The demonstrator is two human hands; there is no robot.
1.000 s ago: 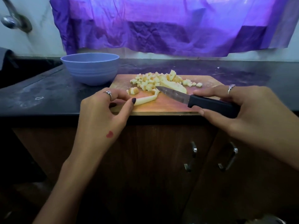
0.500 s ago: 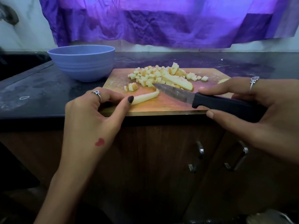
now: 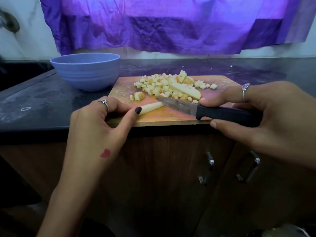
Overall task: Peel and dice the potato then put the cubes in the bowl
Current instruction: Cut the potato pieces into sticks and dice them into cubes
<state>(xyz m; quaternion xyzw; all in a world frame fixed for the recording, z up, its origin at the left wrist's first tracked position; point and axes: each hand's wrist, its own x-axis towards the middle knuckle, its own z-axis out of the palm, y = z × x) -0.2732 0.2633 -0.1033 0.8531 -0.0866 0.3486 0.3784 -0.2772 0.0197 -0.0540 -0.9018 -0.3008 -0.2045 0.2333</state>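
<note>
On board: potato strip (image 3: 151, 107) lies at the near left, apart from the cube pile (image 3: 164, 86).
Left hand (image 3: 95, 124): grip pinches the strip's near end, steadying it for cutting.
Right hand (image 3: 253, 115): grip closed round the knife (image 3: 205, 111) handle; blade tip beside the strip's far end.
Potato: peeled, pale, mostly diced; one long wedge (image 3: 185, 89) uncut.
Bowl (image 3: 85, 72): on counter (image 3: 42, 103), left of board (image 3: 171, 115); contents hidden.

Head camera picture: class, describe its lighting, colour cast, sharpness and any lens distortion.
Head view: dim light, with a purple cast on the cutting board from the purple sheet; the potato cubes and knife are fairly sharp; the counter edge bows from the wide-angle lens; the cabinet below lies in shadow.
</note>
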